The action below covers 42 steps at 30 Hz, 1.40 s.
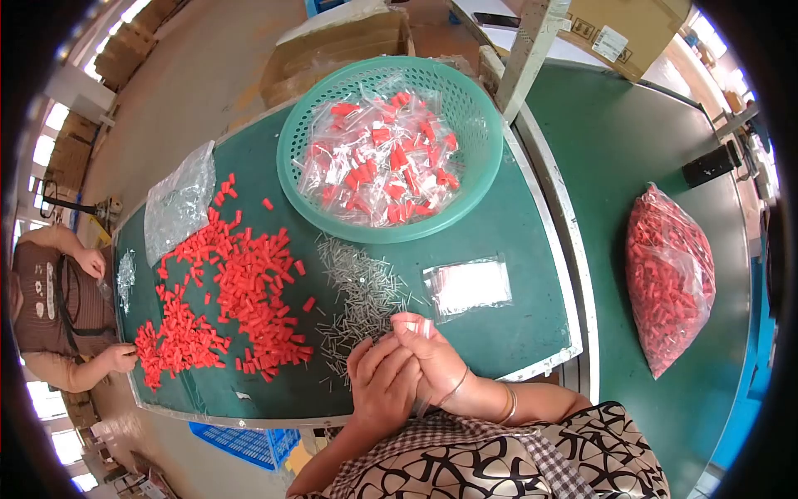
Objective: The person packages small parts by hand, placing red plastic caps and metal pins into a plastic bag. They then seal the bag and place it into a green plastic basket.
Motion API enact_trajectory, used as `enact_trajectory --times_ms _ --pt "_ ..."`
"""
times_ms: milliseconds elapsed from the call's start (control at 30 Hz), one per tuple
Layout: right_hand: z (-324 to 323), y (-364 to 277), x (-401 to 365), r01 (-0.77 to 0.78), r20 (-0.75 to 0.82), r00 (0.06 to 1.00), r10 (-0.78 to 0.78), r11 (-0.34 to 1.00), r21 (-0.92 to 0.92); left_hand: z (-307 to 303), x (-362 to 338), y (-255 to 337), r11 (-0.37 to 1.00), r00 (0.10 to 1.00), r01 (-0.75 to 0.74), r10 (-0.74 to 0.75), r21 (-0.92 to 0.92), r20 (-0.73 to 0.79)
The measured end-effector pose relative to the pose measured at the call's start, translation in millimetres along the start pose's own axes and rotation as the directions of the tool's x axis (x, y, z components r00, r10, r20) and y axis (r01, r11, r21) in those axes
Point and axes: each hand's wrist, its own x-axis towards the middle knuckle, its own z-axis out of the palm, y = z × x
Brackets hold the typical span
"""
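Note:
Both my hands meet at the table's near edge, beside a pile of grey screws or nails [362, 287]. My left hand [384, 382] has its fingers bent against my right hand [436, 358], whose thumb and fingers are pressed together. A bit of clear plastic shows at the fingertips; what else is between the hands is hidden. Left of the screws lies a heap of red plastic pieces [253, 291]. A stack of clear bags [470, 287] rests to the right. Behind stands a green basket [490, 179] of filled bags holding red pieces.
A co-worker [66, 299] sits at the left end, one hand at the red pieces. A plastic bag [179, 204] lies at the back left. On the right table [573, 125] is a large bag of red pieces [665, 274]. A blue crate [241, 445] stands below the near edge.

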Motion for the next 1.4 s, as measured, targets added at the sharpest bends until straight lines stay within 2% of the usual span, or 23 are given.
enact_trajectory --times_ms 100,200,300,400,500,600,633,667,700,733,833,867,967,1000,1100,1200,1300,1400 --pt "-2 -7 1 -0.069 0.003 0.998 0.069 0.996 0.05 -12 -6 9 0.999 1.0 -0.02 0.021 0.024 -0.012" --pt "-4 -6 10 -0.155 0.116 0.984 0.132 0.964 0.214 -12 -10 16 0.999 0.998 -0.027 0.025 -0.039 -0.054" --pt "-6 -2 13 -0.285 0.254 0.945 0.206 0.901 0.328 -12 -14 14 0.997 0.995 -0.071 0.07 -0.009 -0.066" --pt "-11 0 12 -0.358 0.409 0.889 0.206 0.869 0.342 -12 -18 11 0.985 0.981 -0.17 0.169 -0.003 -0.093" --pt "-6 -3 11 -0.326 0.355 0.913 0.2 0.881 0.342 -9 -23 8 0.966 0.973 -0.202 0.179 -0.163 -0.146" --pt "1 -4 14 -0.306 0.29 0.936 0.197 0.864 0.4 -10 -21 2 0.933 0.998 -0.062 0.059 -0.354 -0.019" --pt "1 -5 13 -0.25 0.291 0.946 0.146 0.898 0.362 -12 -19 5 0.878 0.98 0.18 -0.201 -0.443 -0.002" --pt "1 -8 11 -0.193 0.295 0.951 0.095 0.926 0.324 -15 -15 11 0.755 0.894 0.398 -0.446 -0.52 0.038" --pt "2 -11 9 -0.135 0.306 0.951 0.044 0.949 0.284 -19 -11 14 0.576 0.75 0.575 -0.654 -0.581 0.094" --pt "9 -14 2 -0.035 0.25 0.968 -0.024 0.973 0.227 -21 -5 11 0.358 0.568 0.666 -0.812 -0.655 0.134" --pt "7 -20 -10 0.162 0.282 0.953 -0.112 0.974 -0.158 -28 -6 -4 0.116 0.489 0.565 -0.845 -0.817 0.218" --pt "2 -21 -11 0.134 0.272 0.96 -0.07 0.965 -0.225 -31 -10 -9 0.07 0.481 0.542 -0.843 -0.837 0.241" --pt "2 -20 -15 0.15 0.213 0.977 -0.015 0.761 -0.631 -33 -8 -14 0.094 0.475 0.517 -0.858 -0.851 0.194" --pt "8 -26 -20 0.034 0.12 0.99 0.067 0.728 -0.684 -34 -9 -14 0.108 0.481 0.529 -0.855 -0.842 0.193" --pt "-4 -16 -11 0.24 0.254 0.963 -0.085 0.698 -0.675 -35 -10 -14 0.142 0.5 0.557 -0.844 -0.818 0.194" --pt "0 -15 -13 0.221 0.214 0.973 -0.09 0.641 -0.735 -41 -11 -11 0.146 0.512 0.567 -0.833 -0.811 0.208" --pt "6 -11 -15 0.348 0.359 0.931 -0.073 0.481 -0.805 -46 -14 -12 0.137 0.535 0.572 -0.81 -0.809 0.241" --pt "12 -3 -18 0.291 0.305 0.951 -0.049 0.47 -0.833 -51 -18 -16 0.162 0.583 0.595 -0.762 -0.787 0.283"
